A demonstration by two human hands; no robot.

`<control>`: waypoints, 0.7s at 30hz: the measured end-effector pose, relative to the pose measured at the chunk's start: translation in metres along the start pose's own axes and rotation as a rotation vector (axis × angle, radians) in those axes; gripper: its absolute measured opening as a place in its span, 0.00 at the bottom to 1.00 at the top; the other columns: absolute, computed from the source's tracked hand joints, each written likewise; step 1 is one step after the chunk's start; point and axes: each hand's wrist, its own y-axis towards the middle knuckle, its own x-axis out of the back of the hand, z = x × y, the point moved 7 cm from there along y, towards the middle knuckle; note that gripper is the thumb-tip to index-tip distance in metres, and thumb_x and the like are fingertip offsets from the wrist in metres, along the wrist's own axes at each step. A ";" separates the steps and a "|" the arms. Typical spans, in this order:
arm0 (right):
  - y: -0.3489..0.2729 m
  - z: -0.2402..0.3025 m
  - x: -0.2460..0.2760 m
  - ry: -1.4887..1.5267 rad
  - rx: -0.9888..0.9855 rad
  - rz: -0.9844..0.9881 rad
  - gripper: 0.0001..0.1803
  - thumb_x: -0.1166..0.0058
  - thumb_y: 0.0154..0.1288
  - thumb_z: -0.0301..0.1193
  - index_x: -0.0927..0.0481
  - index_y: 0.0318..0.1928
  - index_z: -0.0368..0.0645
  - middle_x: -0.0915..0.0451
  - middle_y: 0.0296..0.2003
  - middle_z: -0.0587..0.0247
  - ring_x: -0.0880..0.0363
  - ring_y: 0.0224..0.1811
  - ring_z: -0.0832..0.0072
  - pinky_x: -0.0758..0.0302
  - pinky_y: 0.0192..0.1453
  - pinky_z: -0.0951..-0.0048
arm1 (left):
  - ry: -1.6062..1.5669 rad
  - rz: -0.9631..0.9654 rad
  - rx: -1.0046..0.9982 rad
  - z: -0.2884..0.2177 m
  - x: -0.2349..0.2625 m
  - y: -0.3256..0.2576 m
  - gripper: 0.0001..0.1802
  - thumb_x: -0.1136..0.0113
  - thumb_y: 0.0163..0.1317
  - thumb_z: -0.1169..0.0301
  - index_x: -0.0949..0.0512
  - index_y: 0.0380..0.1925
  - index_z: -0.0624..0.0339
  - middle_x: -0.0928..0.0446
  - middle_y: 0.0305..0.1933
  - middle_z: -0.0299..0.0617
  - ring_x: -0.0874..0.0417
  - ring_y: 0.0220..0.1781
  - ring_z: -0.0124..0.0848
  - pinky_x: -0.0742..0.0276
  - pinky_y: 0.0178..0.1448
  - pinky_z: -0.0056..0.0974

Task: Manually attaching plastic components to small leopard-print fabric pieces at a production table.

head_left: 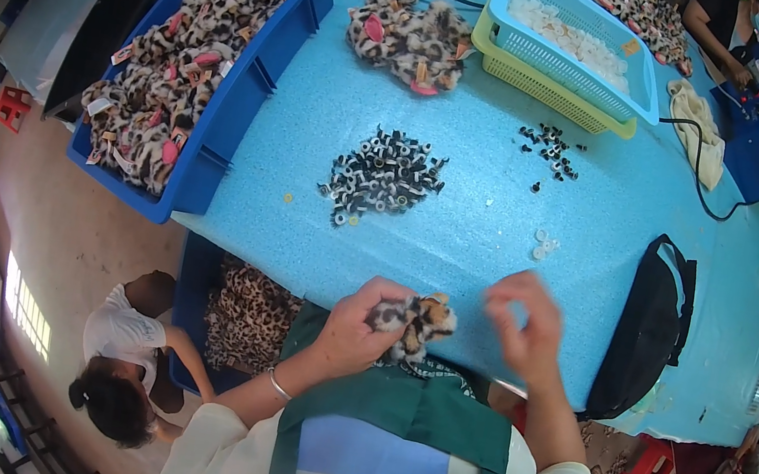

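My left hand (350, 328) grips a small spotted plush piece (429, 321) in white, black and orange fur, just off the table's near edge. To its right my right hand (528, 326) is raised apart from the plush, fingers curved. Motion blurs those fingers, so I cannot tell whether they hold anything. Beyond the hands lies a heap of small black and white plastic parts (385, 177). A few white washer-like discs (543, 246) lie farther right, and a scatter of small black pegs (547, 151) sits behind them.
A blue bin (246, 102) of spotted plush pieces stands at left, with a plush pile (409, 39) beside it. Stacked baskets (567, 93) hold white parts. A black bag (646, 335) lies at right. One person (125, 355) bends at lower left; another sits at far right.
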 end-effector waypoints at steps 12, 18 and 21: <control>0.010 -0.064 0.044 -0.798 -0.032 -0.160 0.08 0.42 0.57 0.19 0.22 0.37 0.41 0.25 0.32 0.60 0.27 0.30 0.70 0.29 0.32 0.71 | 0.409 0.038 -0.502 -0.031 -0.002 0.000 0.20 0.42 0.43 0.86 0.19 0.36 0.51 0.22 0.40 0.43 0.23 0.39 0.42 0.29 0.42 0.40; 0.024 -0.003 0.004 -0.054 -0.148 -0.123 0.07 0.40 0.53 0.19 0.20 0.34 0.40 0.21 0.33 0.62 0.25 0.31 0.71 0.28 0.37 0.73 | 0.300 0.023 -0.501 -0.033 -0.002 -0.014 0.22 0.41 0.42 0.87 0.17 0.36 0.48 0.25 0.41 0.43 0.23 0.40 0.38 0.26 0.41 0.35; 0.024 0.018 -0.040 0.066 -0.118 0.044 0.07 0.40 0.52 0.18 0.18 0.33 0.38 0.20 0.33 0.61 0.23 0.35 0.76 0.28 0.40 0.76 | 0.236 0.072 -0.496 -0.025 -0.006 -0.019 0.24 0.41 0.40 0.90 0.15 0.37 0.52 0.29 0.44 0.43 0.25 0.44 0.34 0.28 0.44 0.31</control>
